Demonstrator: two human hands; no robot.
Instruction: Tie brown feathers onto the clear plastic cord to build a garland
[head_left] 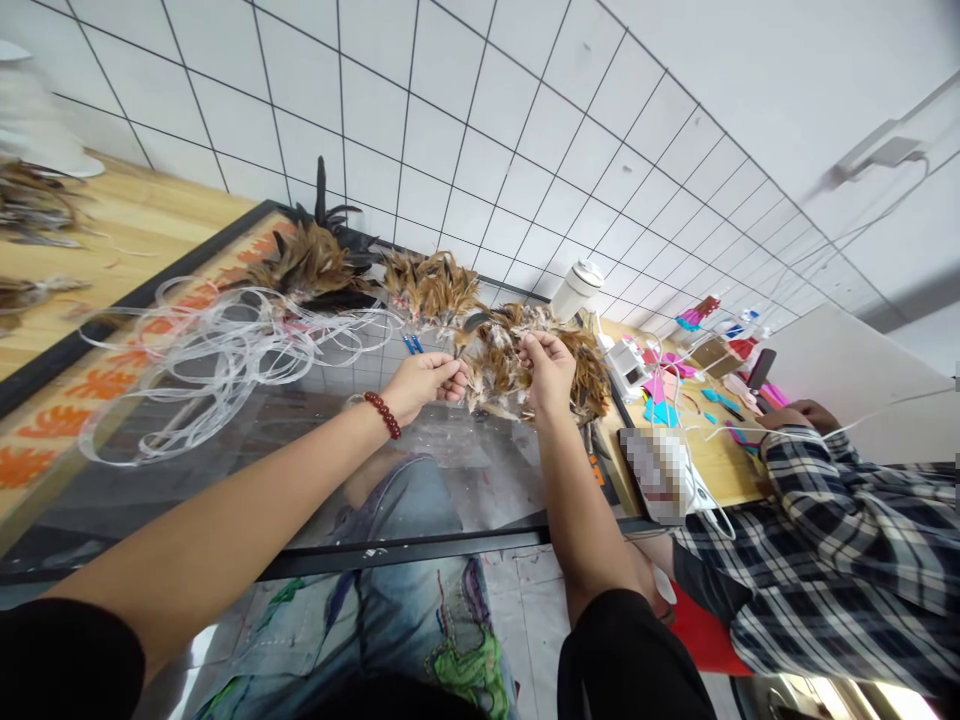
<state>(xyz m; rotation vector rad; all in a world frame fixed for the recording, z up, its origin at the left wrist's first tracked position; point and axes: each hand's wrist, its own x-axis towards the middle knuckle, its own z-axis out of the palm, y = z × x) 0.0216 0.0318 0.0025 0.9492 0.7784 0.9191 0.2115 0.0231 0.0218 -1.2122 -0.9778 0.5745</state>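
Note:
My left hand (429, 384), with a red bead bracelet (382, 415) at the wrist, is pinched closed at the front left of a pile of brown feathers (499, 350). Fingers also pressed together, my right hand (547, 368) is over the pile's middle. What either hand holds is too small to make out. Another bunch of brown feathers (431, 285) lies behind my left hand, and a brown and black bunch (315, 258) stands further left. A tangle of clear white tubing or cord (247, 350) spreads over the glass tabletop (300, 470).
A white tumbler (576, 290) stands behind the feathers. To the right are a white power strip (628, 368), a phone-like device (652, 475), cables and coloured scraps (660, 405). A person in a plaid shirt (817, 500) sits at the right. A black frame edge (420, 548) borders the glass.

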